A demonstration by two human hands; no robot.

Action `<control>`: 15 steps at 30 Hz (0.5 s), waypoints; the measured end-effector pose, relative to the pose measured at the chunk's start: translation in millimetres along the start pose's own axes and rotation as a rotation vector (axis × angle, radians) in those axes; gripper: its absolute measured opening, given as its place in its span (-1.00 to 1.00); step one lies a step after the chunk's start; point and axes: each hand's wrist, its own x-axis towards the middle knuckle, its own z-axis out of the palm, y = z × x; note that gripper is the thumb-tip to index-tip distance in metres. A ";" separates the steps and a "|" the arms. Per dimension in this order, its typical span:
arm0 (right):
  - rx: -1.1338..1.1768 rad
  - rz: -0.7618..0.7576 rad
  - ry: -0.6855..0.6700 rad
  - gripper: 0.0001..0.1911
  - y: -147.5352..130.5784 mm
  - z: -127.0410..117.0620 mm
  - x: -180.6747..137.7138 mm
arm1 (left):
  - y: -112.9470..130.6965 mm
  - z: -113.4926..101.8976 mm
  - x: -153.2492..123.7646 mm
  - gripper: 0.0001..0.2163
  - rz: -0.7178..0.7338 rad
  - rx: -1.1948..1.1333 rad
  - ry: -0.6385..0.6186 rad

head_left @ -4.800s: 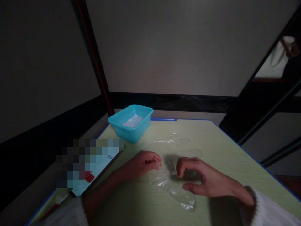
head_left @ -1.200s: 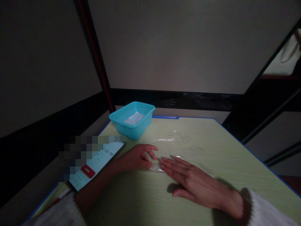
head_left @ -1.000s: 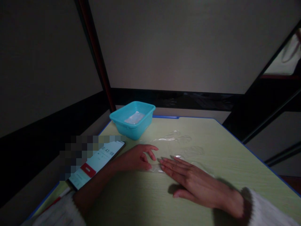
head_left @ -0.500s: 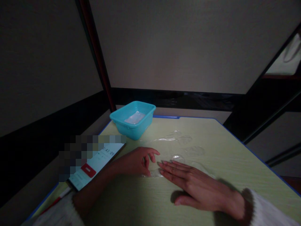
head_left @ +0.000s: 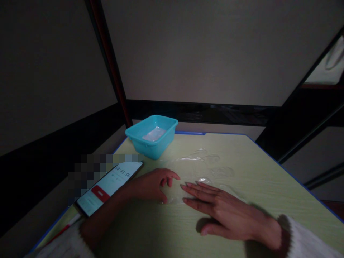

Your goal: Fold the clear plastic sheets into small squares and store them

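A clear, thin plastic disposable glove [head_left: 192, 158] lies spread on the table, its finger parts pointing away and to the right. My right hand [head_left: 215, 208] rests flat over its near right part, fingers stretched out and thumb apart. At the glove's near left side is my left hand [head_left: 154, 184], with fingers curved and a gap between thumb and forefinger. The left thumb is at the glove's near edge; whether it touches the film I cannot tell. Both hands cover parts of the glove, and its outline is faint.
A turquoise plastic basket [head_left: 153, 148] with a pale packet [head_left: 154, 134] inside stands at the back left. Left of my left forearm lies a phone [head_left: 118, 181] showing a timer. A red and white pen-like stick [head_left: 67, 227] is by my left sleeve. Blue edging borders the pale wooden table [head_left: 236, 150].
My left hand has shifted slightly left, its thumb drawing back along the glove's near edge. My right hand stays almost in place, still flat.
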 end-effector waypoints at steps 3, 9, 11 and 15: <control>-0.037 -0.024 0.020 -0.39 2.7 -3.3 -2.7 | -2.5 -1.8 0.0 -0.45 -0.007 0.013 -0.028; -0.109 -0.027 0.084 -0.45 11.5 -10.8 -9.1 | -5.2 -4.5 0.1 -0.42 -0.022 0.007 -0.069; -0.112 -0.013 0.098 -0.47 15.2 -13.1 -11.9 | -4.9 -6.0 -1.1 -0.41 -0.038 0.013 -0.074; -0.133 0.027 0.123 -0.57 22.4 -18.0 -18.1 | -1.0 -6.7 -2.5 -0.40 -0.020 0.052 -0.066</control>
